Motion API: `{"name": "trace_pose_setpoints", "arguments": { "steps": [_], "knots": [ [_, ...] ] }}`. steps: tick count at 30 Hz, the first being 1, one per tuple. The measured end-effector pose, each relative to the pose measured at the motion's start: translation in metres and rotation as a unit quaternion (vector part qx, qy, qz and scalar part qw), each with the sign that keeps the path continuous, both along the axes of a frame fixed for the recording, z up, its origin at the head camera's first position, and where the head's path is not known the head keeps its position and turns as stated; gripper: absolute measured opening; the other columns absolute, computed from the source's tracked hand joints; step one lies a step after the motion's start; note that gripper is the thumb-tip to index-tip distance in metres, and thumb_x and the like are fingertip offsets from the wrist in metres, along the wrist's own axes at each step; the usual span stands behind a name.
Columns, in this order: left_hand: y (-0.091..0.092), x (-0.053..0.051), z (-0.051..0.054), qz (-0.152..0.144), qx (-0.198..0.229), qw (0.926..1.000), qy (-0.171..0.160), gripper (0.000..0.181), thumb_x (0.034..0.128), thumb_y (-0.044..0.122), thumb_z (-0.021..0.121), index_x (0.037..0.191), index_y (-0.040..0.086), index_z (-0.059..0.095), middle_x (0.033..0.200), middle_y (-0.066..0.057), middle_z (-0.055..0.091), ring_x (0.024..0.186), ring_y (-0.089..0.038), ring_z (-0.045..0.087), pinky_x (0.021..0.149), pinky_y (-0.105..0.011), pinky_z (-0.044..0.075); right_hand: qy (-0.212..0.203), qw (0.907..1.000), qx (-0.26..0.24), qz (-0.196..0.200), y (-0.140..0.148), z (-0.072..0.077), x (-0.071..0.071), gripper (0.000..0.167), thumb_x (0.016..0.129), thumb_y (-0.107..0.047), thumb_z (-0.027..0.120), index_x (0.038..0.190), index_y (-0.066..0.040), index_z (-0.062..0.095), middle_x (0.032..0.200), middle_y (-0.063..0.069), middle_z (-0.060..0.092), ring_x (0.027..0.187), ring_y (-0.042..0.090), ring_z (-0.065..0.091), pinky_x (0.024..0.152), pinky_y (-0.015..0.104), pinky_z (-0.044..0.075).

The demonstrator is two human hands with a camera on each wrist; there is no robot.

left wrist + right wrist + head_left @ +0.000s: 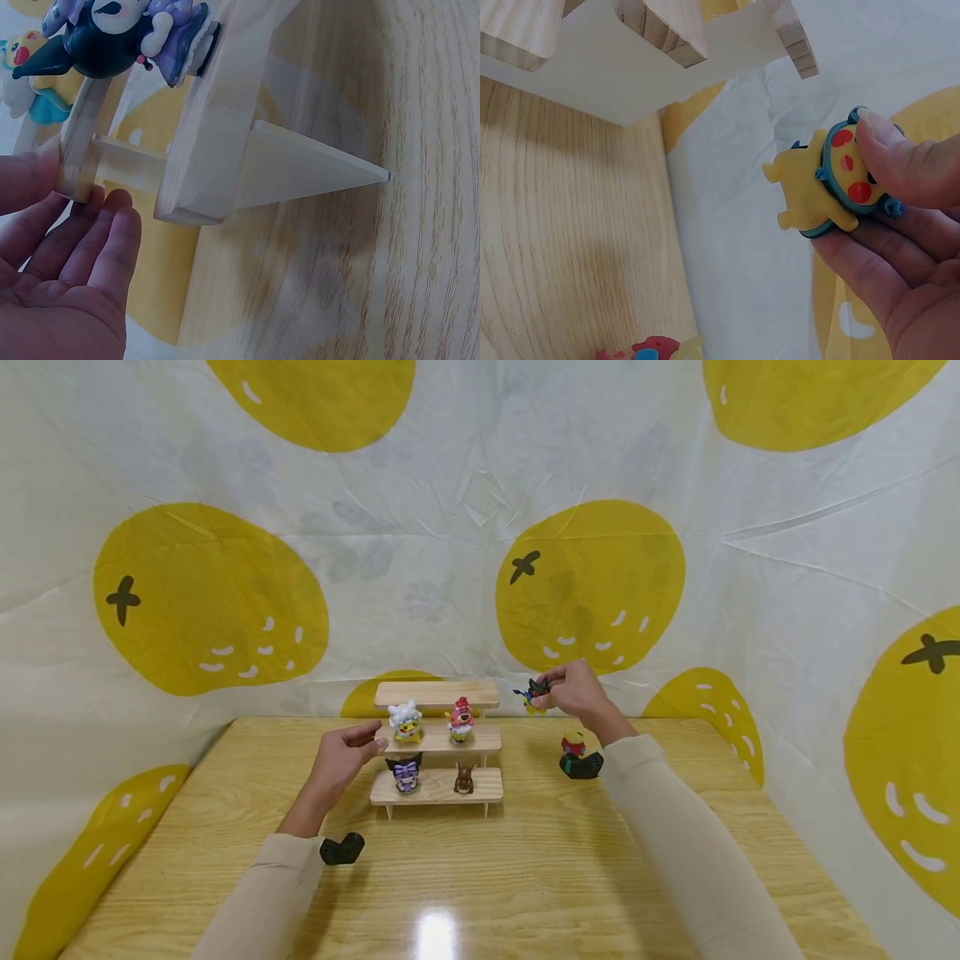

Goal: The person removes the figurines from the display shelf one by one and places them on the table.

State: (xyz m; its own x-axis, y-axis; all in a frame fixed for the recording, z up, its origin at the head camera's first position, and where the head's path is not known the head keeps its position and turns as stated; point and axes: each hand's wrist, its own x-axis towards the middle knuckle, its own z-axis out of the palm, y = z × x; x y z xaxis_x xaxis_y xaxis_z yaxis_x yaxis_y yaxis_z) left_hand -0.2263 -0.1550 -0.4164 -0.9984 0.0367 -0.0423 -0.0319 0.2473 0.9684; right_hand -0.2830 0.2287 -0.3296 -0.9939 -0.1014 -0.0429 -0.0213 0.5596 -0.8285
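Observation:
My right hand (576, 692) pinches a yellow figure with a dark hood (534, 695), held in the air right of a three-tier wooden stand (438, 693). Thumb and fingers of the right hand (907, 217) hold the yellow figure (802, 184) by its head. My left hand (339, 767) is at the left end of the middle tier; in the left wrist view its thumb and fingers grip the tier's end (76, 169). On the middle tier stand a white-hatted figure (406, 723) and a pink-red figure (461, 722); on the lowest, a purple-black figure (407, 773) and a brown figure (464, 779).
A red and yellow figure (573, 743) is on the wooden table (450, 877), right of the stand, beside the black right wrist camera (581, 766). Behind the table hangs a white cloth (420, 610) with large yellow fruit shapes.

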Motion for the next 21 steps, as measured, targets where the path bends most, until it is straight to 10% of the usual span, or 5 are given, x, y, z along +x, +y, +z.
{"name": "trace_pose_setpoints", "arguments": {
  "steps": [21],
  "knots": [
    [0.001,0.001,0.002,0.004,0.002,1.0000,-0.002,0.054,0.1040,0.020,0.066,0.153,0.003,0.051,0.157,-0.021,0.052,0.146,-0.034,0.050,0.118,-0.040,0.048,-0.007,1.0000,-0.004,-0.004,0.006,-0.011,0.001,0.030,0.090,-0.005,0.080,0.119,-0.002,0.073,0.117,0.019,0.076,0.105,0.029,0.069,0.100,0.047,0.059]
  ]
}}
